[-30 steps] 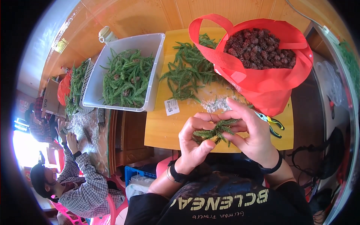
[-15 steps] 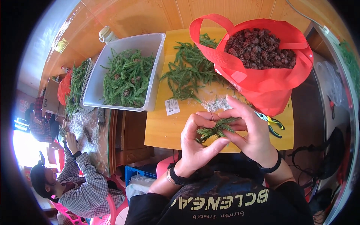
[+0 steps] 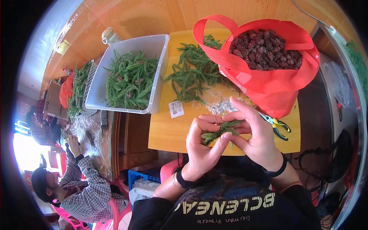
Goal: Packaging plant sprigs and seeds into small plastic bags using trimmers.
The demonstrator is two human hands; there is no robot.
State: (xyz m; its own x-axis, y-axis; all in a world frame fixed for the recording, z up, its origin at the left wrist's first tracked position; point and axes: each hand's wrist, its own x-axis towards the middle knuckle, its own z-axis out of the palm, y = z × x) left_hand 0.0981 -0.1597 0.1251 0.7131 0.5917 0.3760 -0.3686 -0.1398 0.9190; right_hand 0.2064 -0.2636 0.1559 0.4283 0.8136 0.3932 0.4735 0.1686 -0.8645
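Observation:
A small green pine sprig [image 3: 217, 132] is pinched between both hands over the near edge of the yellow table [image 3: 164, 132]. My left hand [image 3: 203, 147] closes on its left side, thumb across the needles. With fingers curled and the index finger raised, my right hand [image 3: 255, 132] grips the sprig's other side. A thin dark wire or stem pokes up above the fingers. Yellow-and-black pliers [image 3: 276, 125] lie just right of my right hand. Beyond my hands are loose pine sprigs [image 3: 191, 74] and a patch of white flakes [image 3: 222, 106].
A red bag [image 3: 276, 86] full of pine cones [image 3: 264, 50] stands at the back right. At the left is a clear plastic bin [image 3: 155, 90] of sprigs and cones. A white label [image 3: 176, 109] lies on the table. A person in a checked shirt [image 3: 92, 195] works at the left table.
My left thumb has shifted up and inward over the sprig, which has turned slightly in my fingers. The right hand stays nearly in place.

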